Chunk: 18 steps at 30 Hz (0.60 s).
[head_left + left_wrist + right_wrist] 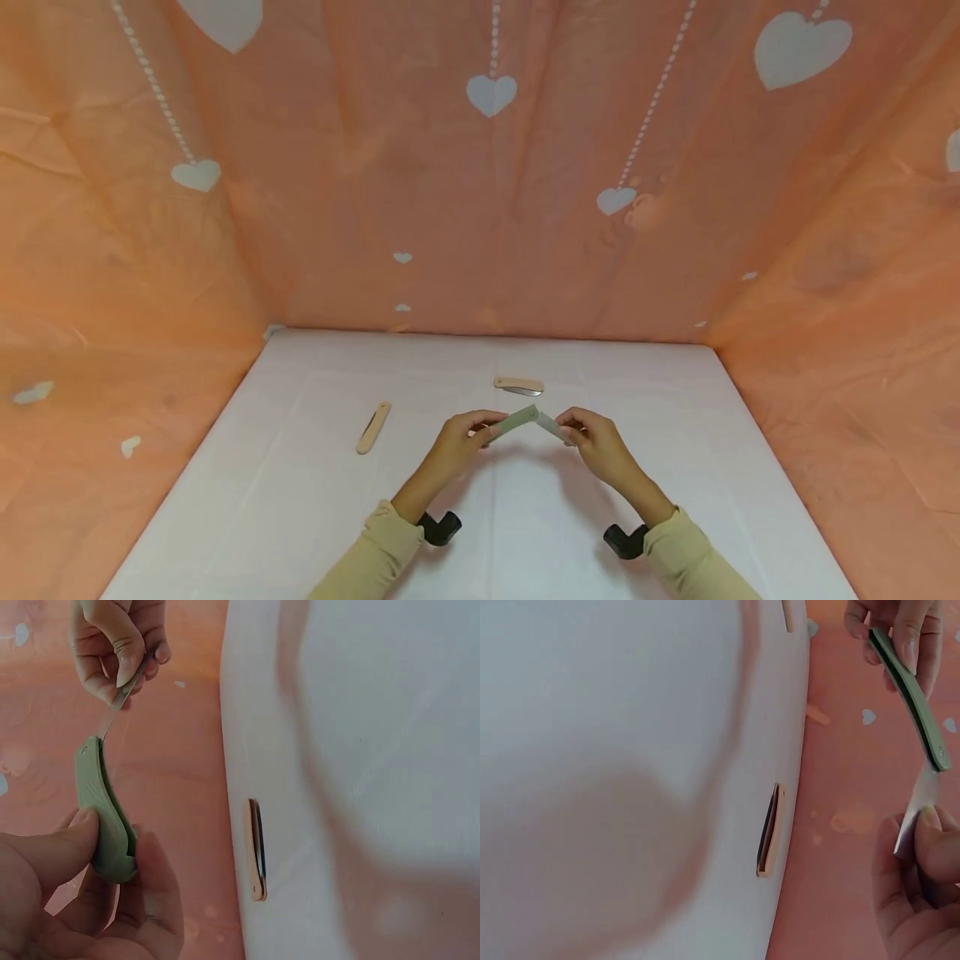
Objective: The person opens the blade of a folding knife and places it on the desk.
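- We see the green folding knife (514, 422) held up above the white table (300, 492), between two hands; its blade (551, 424) is swung out of the handle (111, 825), the two meeting at a peaked angle;
- at the handle end of the green folding knife we see the left hand (463, 437), thumb and fingers closed round the handle, with only its width between them;
- at the blade end we see the right hand (600, 446), its thumb and fingers pinching the metal, almost no gap left;
- just beyond the green folding knife we find one tan knife (517, 382) lying on the table; well to its left lies another tan knife (373, 429), slanted;
- nearer the person than the green folding knife we see beige sleeves (382, 533) and black fittings (442, 529) at the wrists;
- far behind it, and to both sides, we see an orange curtain (420, 192) with pale hearts (492, 94).
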### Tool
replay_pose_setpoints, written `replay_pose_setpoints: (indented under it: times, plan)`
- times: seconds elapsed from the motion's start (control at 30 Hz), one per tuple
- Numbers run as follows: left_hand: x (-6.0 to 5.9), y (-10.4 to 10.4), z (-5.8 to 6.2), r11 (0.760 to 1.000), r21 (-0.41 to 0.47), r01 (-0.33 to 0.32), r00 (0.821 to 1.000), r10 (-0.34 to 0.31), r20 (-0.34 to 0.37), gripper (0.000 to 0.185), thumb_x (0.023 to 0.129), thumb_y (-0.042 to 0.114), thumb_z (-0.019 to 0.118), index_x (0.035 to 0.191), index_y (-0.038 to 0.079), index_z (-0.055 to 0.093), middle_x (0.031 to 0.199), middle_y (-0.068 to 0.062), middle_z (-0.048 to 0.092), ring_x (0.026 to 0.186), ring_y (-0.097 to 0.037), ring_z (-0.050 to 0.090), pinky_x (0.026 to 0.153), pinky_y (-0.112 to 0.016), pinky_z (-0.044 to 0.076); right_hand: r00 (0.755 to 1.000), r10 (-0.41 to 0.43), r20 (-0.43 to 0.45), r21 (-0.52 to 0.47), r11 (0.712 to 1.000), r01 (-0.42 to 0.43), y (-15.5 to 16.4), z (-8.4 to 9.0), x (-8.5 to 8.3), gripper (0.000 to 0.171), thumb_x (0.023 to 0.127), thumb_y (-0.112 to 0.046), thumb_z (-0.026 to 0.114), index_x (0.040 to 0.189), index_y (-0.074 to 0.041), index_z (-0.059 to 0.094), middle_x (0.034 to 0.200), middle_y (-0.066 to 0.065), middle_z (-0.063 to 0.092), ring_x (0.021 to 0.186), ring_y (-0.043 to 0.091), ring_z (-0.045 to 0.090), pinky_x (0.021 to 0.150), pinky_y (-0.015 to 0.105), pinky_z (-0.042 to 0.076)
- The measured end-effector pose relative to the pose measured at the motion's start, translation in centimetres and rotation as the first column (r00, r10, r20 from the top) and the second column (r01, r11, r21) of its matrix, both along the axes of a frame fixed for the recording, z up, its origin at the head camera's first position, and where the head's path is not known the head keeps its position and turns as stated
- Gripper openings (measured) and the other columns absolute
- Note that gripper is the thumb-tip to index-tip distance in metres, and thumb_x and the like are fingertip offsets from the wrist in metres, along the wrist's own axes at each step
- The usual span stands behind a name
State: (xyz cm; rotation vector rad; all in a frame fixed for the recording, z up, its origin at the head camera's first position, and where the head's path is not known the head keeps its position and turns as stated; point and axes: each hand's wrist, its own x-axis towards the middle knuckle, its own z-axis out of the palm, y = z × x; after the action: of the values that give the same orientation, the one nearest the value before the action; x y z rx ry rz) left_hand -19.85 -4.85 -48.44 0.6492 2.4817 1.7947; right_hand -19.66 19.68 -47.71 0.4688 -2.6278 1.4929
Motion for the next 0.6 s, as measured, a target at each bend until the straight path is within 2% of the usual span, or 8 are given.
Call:
replay_pose_setpoints:
  times: [0.1, 0.3, 0.43, 0.6]
  plan:
    - [0.21, -0.03, 0.04, 0.998, -0.069, -0.014, 0.999, 0.011, -0.044, 0.023, 0.092, 0.009, 0.058, 0.114, 0.006, 0.066, 0.100, -0.009, 0.065, 0.078, -0.019, 0.060, 0.064, -0.026, 0.052, 1.000, 0.019, -0.017, 0.028, 0.999, -0.018, 0.26, -0.27, 0.04, 0.014, 0.085, 0.008, 0.060, 0.088, -0.005, 0.065, 0.081, 0.005, 0.063, 0.070, 0.026, 0.062, 0.063, 0.034, 0.054]
    - [0.26, -0.23, 0.28, 0.983, -0.178, -0.052, 0.994, 0.033, -0.106, 0.022, 0.091, 0.007, 0.057, 0.111, 0.009, 0.068, 0.098, -0.005, 0.064, 0.072, -0.016, 0.056, 0.060, -0.022, 0.047, 0.992, 0.079, -0.100, 0.108, 0.992, -0.068, 0.37, -0.14, -0.07, 0.014, 0.084, 0.008, 0.061, 0.088, -0.005, 0.065, 0.079, 0.003, 0.063, 0.067, 0.016, 0.059, 0.059, 0.026, 0.051]
    - [-0.07, -0.25, 0.28, 0.977, -0.204, -0.058, 0.989, 0.029, -0.145, 0.022, 0.091, 0.004, 0.057, 0.109, 0.009, 0.069, 0.100, -0.006, 0.065, 0.077, -0.013, 0.054, 0.064, -0.024, 0.047, 0.983, 0.101, -0.156, 0.148, 0.986, -0.078, 0.46, -0.02, -0.37, 0.015, 0.083, 0.008, 0.062, 0.086, -0.006, 0.065, 0.079, 0.002, 0.063, 0.066, 0.015, 0.057, 0.058, 0.025, 0.050]
    - [-0.51, -0.11, 0.01, 0.969, -0.241, -0.051, 0.983, 0.006, -0.183, 0.021, 0.090, 0.000, 0.056, 0.105, 0.008, 0.070, 0.099, -0.006, 0.065, 0.086, -0.015, 0.059, 0.070, -0.023, 0.049, 0.971, 0.124, -0.205, 0.222, 0.972, -0.078, 0.64, -0.18, -0.78, 0.017, 0.082, 0.008, 0.062, 0.084, -0.009, 0.066, 0.080, -0.001, 0.062, 0.069, 0.012, 0.055, 0.060, 0.026, 0.048]
